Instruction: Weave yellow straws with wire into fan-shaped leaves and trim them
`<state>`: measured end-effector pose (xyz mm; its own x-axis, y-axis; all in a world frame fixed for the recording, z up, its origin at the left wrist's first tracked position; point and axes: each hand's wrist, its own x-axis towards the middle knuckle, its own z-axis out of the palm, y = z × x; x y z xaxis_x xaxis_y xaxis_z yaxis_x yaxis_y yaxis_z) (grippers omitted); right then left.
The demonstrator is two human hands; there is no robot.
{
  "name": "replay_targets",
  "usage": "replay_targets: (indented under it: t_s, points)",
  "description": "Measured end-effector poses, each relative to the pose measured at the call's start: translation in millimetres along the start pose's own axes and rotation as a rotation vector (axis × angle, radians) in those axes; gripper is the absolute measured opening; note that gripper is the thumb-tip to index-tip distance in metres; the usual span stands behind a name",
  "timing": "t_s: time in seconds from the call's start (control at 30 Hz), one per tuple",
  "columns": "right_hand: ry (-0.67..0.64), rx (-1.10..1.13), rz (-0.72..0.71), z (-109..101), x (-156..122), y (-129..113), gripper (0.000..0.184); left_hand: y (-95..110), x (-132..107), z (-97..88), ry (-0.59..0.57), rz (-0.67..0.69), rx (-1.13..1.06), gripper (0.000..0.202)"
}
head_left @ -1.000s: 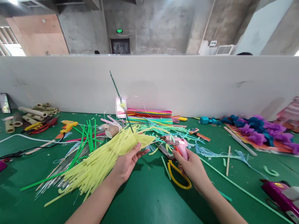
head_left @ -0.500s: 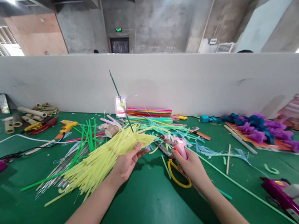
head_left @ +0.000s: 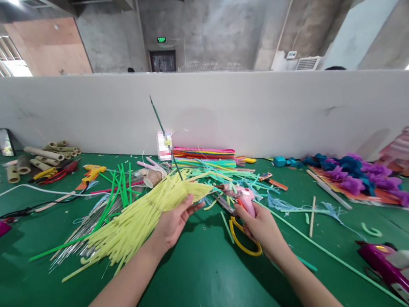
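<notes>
The green table [head_left: 205,291] fills the lower view, and a white partition [head_left: 259,113] closes off its far edge. The largest item on the table is the bundle of yellow strips [head_left: 134,223]. Its long axis runs from a fanned end at your lower left to a gathered end at the upper right, near the table's middle. Your left hand [head_left: 173,223] lies against the near side of that gathered end, mostly open, with the fingers [head_left: 190,205] stretched along the strips and pointing up and to the right. You cannot tell from this view whether the thumb pins the strips. Your right hand [head_left: 263,228] is closed around the grip of the pink glue gun [head_left: 245,198]. The gun's nozzle points up and to the left, toward the gathered end. The nozzle and the strip ends are near each other but do not touch, and loose blue and green offcuts lie between them. The left hand is therefore the hand on the bundle. The right hand is just to the right of it, on the line of the bundle's long axis. The yellow-handled scissors [head_left: 242,243] lie flat on the table under your right wrist, untouched.
</notes>
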<state>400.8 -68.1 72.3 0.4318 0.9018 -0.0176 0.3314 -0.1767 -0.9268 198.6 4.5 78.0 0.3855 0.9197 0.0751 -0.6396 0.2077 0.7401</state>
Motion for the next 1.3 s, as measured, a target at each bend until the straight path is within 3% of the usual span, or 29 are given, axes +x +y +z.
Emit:
replay_targets:
  t_s: [1.3]
  points:
    - [0.003, 0.061, 0.043, -0.2, -1.6, -3.0, 0.039, 0.1, -0.6, -0.5, -0.013, -0.009, 0.024, 0.016]
